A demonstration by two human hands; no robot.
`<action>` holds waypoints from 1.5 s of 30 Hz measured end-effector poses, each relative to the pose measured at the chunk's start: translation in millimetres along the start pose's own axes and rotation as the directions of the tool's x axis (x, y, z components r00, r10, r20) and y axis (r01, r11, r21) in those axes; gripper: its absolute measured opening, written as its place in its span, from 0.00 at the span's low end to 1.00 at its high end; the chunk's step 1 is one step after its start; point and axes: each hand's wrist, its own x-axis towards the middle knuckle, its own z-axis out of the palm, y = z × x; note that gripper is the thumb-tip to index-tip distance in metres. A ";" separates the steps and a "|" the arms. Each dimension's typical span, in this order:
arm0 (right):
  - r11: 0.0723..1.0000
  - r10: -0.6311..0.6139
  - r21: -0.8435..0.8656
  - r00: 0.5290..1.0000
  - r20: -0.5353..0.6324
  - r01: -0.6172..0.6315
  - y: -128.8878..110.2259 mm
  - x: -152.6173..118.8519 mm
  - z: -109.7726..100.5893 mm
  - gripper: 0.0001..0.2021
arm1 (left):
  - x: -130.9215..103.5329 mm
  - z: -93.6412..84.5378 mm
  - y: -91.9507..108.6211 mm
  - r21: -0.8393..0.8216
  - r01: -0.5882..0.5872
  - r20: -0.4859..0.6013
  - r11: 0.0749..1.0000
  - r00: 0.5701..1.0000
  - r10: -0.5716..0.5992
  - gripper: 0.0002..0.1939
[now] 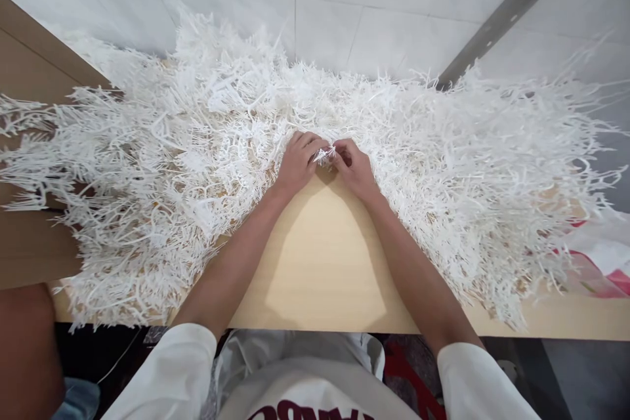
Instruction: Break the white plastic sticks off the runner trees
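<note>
The left hand (300,163) and right hand (355,169) are near each other with fingers curled in, both holding a small white bristly piece (323,156) at the fingertips, so that it sits between them. Directly below the hands lies a bare part of the pale wooden surface (325,256), while a large heap of similar white pieces (197,164) extends beyond and to both sides. Farther out stand a cardboard box (39,52) at left and a grey metal post (512,13) at right.

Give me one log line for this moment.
left hand: holding white sprig | right hand: holding same sprig | white pile: beyond hands
</note>
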 end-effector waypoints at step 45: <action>0.976 -0.088 -0.206 0.991 -0.099 0.066 2.9 -0.1 1.6 0.15 | 0.3 -5.7 5.4 0.287 -0.129 0.190 0.949 0.979 0.076 0.09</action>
